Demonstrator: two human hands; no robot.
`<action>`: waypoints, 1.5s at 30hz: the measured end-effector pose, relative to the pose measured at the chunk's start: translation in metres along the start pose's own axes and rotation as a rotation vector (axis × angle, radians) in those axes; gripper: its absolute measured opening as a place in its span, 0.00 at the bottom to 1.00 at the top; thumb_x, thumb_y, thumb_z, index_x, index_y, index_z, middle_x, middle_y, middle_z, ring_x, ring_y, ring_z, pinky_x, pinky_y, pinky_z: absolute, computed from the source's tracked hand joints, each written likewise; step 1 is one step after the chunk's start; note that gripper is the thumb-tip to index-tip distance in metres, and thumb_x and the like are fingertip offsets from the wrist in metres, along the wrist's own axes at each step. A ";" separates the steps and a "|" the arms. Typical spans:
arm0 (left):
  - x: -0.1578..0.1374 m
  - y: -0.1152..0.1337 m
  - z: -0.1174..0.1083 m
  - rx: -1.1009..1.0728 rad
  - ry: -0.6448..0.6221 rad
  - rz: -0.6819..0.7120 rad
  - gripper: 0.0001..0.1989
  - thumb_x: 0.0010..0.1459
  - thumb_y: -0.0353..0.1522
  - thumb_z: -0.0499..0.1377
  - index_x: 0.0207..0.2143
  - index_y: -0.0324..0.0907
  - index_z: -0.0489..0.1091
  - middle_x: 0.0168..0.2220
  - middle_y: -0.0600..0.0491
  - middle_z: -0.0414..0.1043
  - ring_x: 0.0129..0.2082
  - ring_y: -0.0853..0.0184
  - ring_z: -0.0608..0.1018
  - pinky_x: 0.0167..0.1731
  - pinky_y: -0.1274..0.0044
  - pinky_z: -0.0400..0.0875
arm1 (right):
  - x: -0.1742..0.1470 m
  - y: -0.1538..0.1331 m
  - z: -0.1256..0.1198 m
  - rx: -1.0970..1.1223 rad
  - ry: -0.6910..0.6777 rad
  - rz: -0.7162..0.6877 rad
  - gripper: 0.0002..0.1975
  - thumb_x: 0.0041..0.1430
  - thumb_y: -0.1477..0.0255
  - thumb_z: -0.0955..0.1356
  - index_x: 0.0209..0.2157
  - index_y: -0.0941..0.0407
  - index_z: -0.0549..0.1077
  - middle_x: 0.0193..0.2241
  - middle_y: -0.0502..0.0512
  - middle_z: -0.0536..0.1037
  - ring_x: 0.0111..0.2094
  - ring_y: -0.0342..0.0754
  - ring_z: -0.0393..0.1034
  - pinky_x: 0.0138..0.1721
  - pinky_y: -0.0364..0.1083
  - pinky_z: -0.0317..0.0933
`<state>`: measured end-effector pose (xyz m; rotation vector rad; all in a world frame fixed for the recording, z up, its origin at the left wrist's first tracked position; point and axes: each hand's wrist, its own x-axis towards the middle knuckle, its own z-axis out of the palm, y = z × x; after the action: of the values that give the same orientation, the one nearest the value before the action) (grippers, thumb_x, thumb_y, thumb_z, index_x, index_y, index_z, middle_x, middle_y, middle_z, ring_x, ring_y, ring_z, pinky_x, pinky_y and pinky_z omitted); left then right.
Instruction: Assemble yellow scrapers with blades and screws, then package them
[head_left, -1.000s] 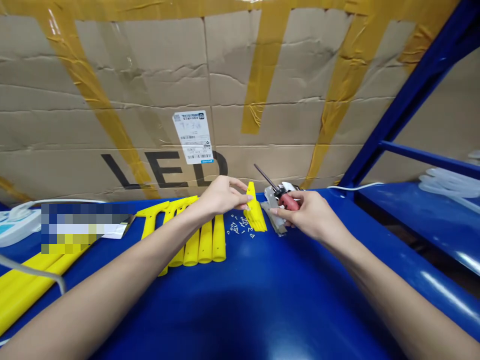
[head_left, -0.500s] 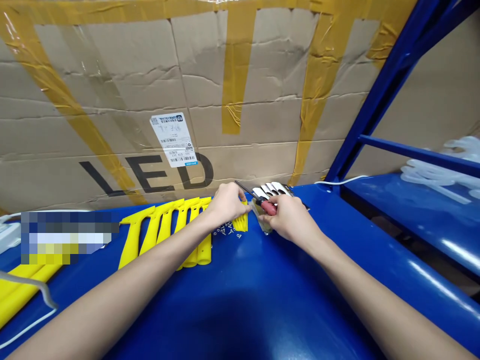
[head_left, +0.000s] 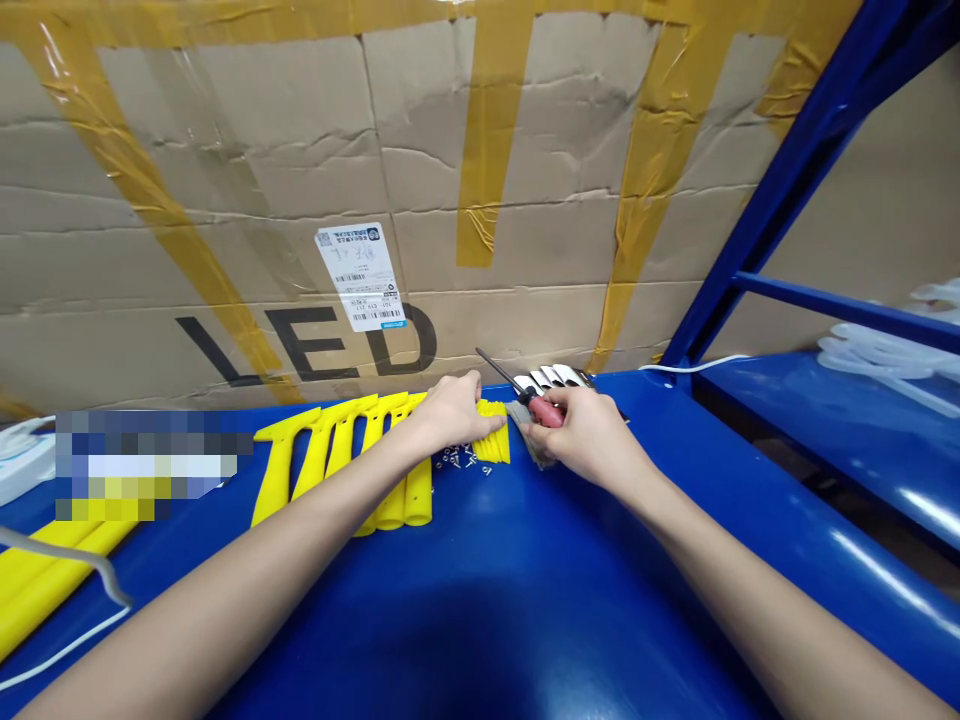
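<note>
My right hand [head_left: 592,432] is closed round the red handle of a screwdriver [head_left: 546,411], whose dark shaft points up and left. Under its fingertips lies a bundle of thin, greyish translucent strips [head_left: 531,432]; I cannot tell whether the fingers also grip them. My left hand [head_left: 450,410] hangs over a stack of small yellow pieces [head_left: 492,440], thumb and forefinger apart. Its other fingers are partly hidden. Small loose screws [head_left: 459,458] lie just below it. Left of that hand, several yellow T-shaped plastic handles [head_left: 341,445] stand in a row, partly covered by my left forearm.
White-and-black blade-like pieces [head_left: 559,376] lie behind the screwdriver. A large taped cardboard box [head_left: 420,240] closes off the back of the blue table [head_left: 480,590]. A blue metal frame [head_left: 772,190] rises at right. Longer yellow parts [head_left: 45,590] and a white cable [head_left: 67,650] lie at left.
The view has shifted slightly, so everything sits a little further right. My left thumb has drawn away from the translucent strips and is now over the yellow pieces. My right hand still holds the screwdriver.
</note>
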<state>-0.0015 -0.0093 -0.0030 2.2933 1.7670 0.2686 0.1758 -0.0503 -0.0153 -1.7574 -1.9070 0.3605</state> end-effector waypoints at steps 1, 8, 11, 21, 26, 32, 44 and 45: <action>0.001 0.000 0.000 -0.003 -0.012 -0.012 0.22 0.49 0.47 0.61 0.42 0.42 0.69 0.40 0.43 0.77 0.36 0.56 0.78 0.29 0.70 0.67 | 0.000 0.000 0.000 0.011 0.001 0.004 0.14 0.50 0.69 0.71 0.20 0.53 0.62 0.16 0.45 0.66 0.21 0.43 0.57 0.25 0.43 0.51; 0.005 0.007 0.003 0.001 -0.045 -0.064 0.18 0.51 0.45 0.60 0.38 0.41 0.71 0.38 0.41 0.77 0.36 0.55 0.79 0.28 0.71 0.67 | 0.000 0.002 0.003 0.092 -0.017 -0.030 0.15 0.49 0.68 0.71 0.20 0.53 0.61 0.16 0.44 0.65 0.21 0.43 0.57 0.24 0.43 0.51; 0.005 0.008 0.003 0.001 -0.049 -0.044 0.18 0.52 0.46 0.59 0.37 0.41 0.72 0.37 0.41 0.77 0.36 0.54 0.79 0.29 0.70 0.68 | -0.001 0.003 0.003 0.109 -0.026 -0.044 0.13 0.49 0.68 0.70 0.20 0.54 0.62 0.16 0.45 0.67 0.21 0.43 0.59 0.25 0.43 0.51; -0.027 -0.001 -0.012 0.065 -0.029 0.189 0.15 0.54 0.45 0.60 0.34 0.43 0.69 0.32 0.48 0.73 0.33 0.58 0.76 0.31 0.70 0.65 | -0.003 -0.004 0.002 0.115 0.015 -0.036 0.10 0.51 0.68 0.70 0.21 0.55 0.66 0.16 0.45 0.64 0.22 0.42 0.56 0.23 0.42 0.50; -0.049 -0.004 -0.007 0.124 -0.087 0.256 0.17 0.52 0.44 0.64 0.37 0.43 0.68 0.41 0.47 0.71 0.38 0.57 0.76 0.34 0.70 0.68 | -0.004 -0.005 0.001 0.109 0.033 -0.027 0.08 0.51 0.67 0.70 0.23 0.55 0.70 0.17 0.45 0.66 0.22 0.42 0.57 0.23 0.42 0.51; -0.050 -0.010 -0.017 0.158 -0.045 0.220 0.11 0.57 0.35 0.61 0.42 0.41 0.67 0.44 0.44 0.69 0.44 0.54 0.74 0.39 0.68 0.68 | -0.005 -0.007 0.005 0.271 -0.076 -0.009 0.10 0.50 0.67 0.71 0.23 0.55 0.67 0.16 0.46 0.68 0.20 0.43 0.62 0.23 0.42 0.55; -0.091 -0.053 -0.057 0.170 -0.186 0.348 0.13 0.57 0.43 0.64 0.36 0.44 0.74 0.37 0.51 0.76 0.40 0.59 0.76 0.38 0.71 0.66 | -0.024 -0.039 0.008 0.592 -0.480 0.074 0.18 0.54 0.65 0.73 0.44 0.57 0.70 0.21 0.46 0.73 0.20 0.42 0.68 0.23 0.42 0.64; -0.096 -0.055 -0.058 0.161 -0.187 0.342 0.13 0.56 0.44 0.64 0.36 0.44 0.74 0.38 0.51 0.76 0.39 0.60 0.75 0.37 0.72 0.66 | -0.025 -0.039 0.002 0.547 -0.519 0.066 0.20 0.55 0.65 0.72 0.48 0.57 0.70 0.23 0.48 0.74 0.20 0.43 0.69 0.22 0.42 0.65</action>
<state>-0.0934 -0.0842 0.0363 2.6321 1.3474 -0.0333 0.1430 -0.0796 -0.0013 -1.4356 -1.8230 1.3313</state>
